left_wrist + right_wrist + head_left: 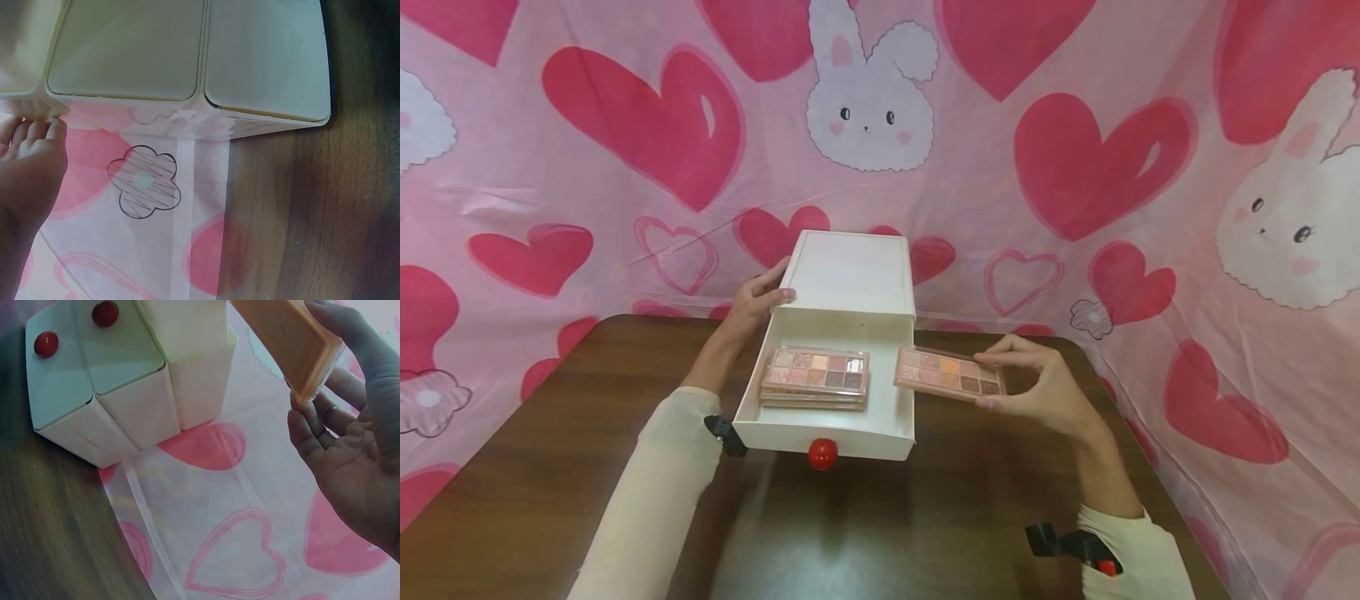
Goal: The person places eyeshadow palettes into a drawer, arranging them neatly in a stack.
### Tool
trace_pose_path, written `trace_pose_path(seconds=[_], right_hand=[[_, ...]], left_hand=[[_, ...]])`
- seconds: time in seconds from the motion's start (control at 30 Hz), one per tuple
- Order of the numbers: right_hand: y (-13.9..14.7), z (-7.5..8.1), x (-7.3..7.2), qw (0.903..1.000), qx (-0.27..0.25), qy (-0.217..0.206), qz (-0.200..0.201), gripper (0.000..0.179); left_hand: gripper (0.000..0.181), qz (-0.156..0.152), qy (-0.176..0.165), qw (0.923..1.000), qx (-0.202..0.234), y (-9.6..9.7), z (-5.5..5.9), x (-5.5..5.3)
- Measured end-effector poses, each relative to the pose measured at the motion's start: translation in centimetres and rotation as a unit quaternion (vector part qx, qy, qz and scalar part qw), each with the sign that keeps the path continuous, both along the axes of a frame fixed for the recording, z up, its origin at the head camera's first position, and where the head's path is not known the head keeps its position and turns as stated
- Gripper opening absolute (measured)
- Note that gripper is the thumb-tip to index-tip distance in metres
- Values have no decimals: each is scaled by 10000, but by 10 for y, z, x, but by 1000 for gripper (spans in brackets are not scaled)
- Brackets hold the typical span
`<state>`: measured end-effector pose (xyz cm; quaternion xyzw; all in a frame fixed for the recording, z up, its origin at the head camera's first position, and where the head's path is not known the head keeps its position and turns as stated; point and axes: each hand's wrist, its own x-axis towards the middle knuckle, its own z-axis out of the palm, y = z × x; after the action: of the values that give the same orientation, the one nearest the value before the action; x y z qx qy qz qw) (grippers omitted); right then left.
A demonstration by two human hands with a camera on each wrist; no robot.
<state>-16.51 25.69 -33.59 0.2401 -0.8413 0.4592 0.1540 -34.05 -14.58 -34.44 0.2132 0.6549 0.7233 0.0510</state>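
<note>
A white drawer cabinet [853, 271] stands with its top drawer [887, 425] pulled out. In the drawer's left part lies a stack of eyeshadow palettes [815, 372] with clear lids. My left hand [754, 304] rests against the cabinet's upper left side, its thumb at the top edge. In the left wrist view, that hand [28, 162] touches the cabinet's side wall. My right hand [1037, 387] pinches another eyeshadow palette [951, 372] between thumb and fingers, at the drawer's right wall. The right wrist view shows the held palette's plain orange-brown underside [297, 347].
A red ball knob [823, 454] sits on the drawer front. Lower drawers [125, 356] with red knobs are closed. The cabinet stands on a dark wooden table [820, 542]. A pink cloth [977, 192] with hearts and rabbits hangs behind and to the right.
</note>
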Motion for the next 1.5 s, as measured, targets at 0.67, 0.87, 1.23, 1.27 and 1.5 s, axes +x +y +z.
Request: trace_pose_path(seconds=[0.67,0.87,1.23,1.27,1.5], right_hand=[[-12,7,-7,9997,-144,85,158,51],[-16,8,-8,9997,-88,77,199,51],[-21,11,-10,9999,-27,-29,142,51],[-21,11,-11,9999,-17,-55,140,51],[-26,11,-14,9996,-53,-218,158,51]], left_hand=[[71,-39,4,10000,87,1,-1,1],[71,7,-14,10000,19,5,-2,1],[70,-6,-13,10000,-31,4,2,0],[70,6,-17,10000,-2,4,2,0],[71,4,-20,10000,-11,0,0,1]])
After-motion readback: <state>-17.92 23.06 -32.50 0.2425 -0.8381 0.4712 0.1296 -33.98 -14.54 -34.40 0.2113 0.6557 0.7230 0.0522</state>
